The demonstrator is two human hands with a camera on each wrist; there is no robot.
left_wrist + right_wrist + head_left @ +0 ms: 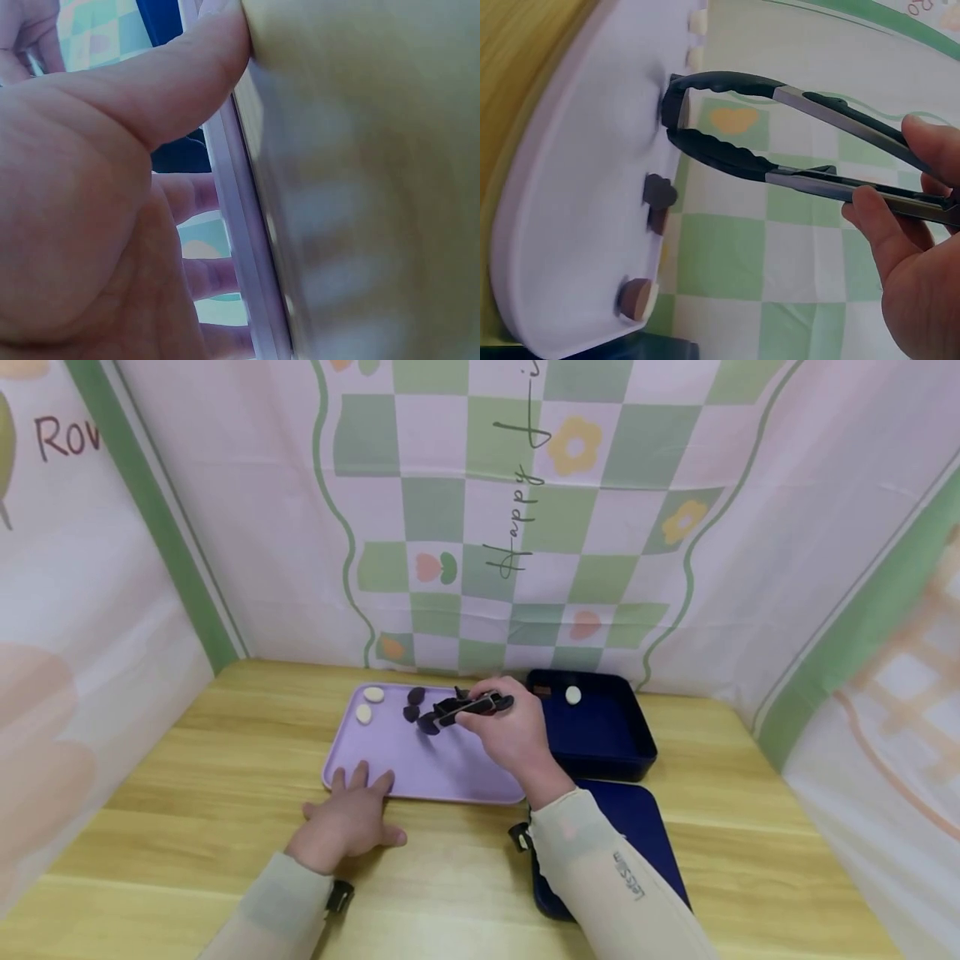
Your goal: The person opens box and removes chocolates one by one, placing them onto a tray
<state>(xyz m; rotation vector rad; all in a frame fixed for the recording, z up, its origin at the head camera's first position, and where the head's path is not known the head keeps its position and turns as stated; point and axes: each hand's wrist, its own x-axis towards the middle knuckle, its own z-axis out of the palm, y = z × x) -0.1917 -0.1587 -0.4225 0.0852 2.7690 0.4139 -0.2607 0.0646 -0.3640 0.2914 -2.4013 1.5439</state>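
My right hand [517,727] holds black-and-metal kitchen tongs [468,706] over the lilac tray [442,777]. In the right wrist view, the tong tips stand on either side of a dark piece [675,106] on the tray. More dark pieces [416,696] lie near the tips in the head view, and two white oval pieces [373,694] sit at the tray's far left. A brown-and-cream piece [636,299] shows lower in the right wrist view. My left hand [352,818] has its fingers spread over the tray's near rim, thumb out to the side.
Right of the tray stands a deep navy box [600,735], holding a white round piece [573,695] and a small brown piece [542,691]. A navy lid [637,822] lies in front of it, partly under my right sleeve. A patterned curtain [450,510] hangs behind the table.
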